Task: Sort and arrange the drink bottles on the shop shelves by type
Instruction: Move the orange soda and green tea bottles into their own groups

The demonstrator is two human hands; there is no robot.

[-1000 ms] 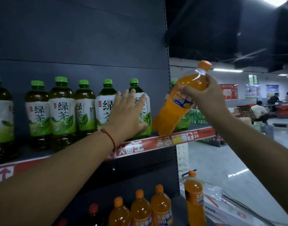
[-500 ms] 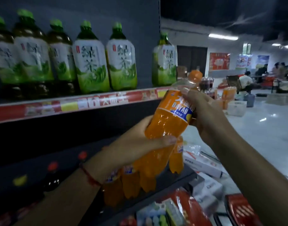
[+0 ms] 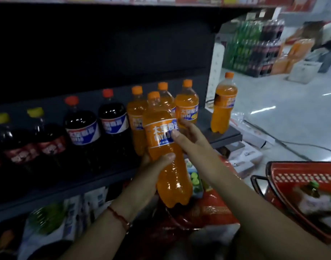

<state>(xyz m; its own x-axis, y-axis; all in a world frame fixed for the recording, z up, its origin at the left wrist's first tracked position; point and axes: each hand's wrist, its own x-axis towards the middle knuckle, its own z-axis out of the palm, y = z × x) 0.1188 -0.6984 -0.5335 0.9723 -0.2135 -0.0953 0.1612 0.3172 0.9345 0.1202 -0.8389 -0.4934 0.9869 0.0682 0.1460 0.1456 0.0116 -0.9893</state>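
Left hand (image 3: 151, 169) grips lower body of orange bottle (image 3: 166, 147), thumb across front; right hand (image 3: 189, 137) holds its label from right.

Red shopping basket (image 3: 284, 177) bottom right w/ blurred goods; white boxes (image 3: 243, 158) on floor nearby.

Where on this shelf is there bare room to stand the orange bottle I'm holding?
The bare shelf between the orange cluster and the lone orange bottle at the right end is free. A thin front strip also shows before the dark cola bottles. Leftward it is crowded. Both the left hand and right hand hold the orange bottle.
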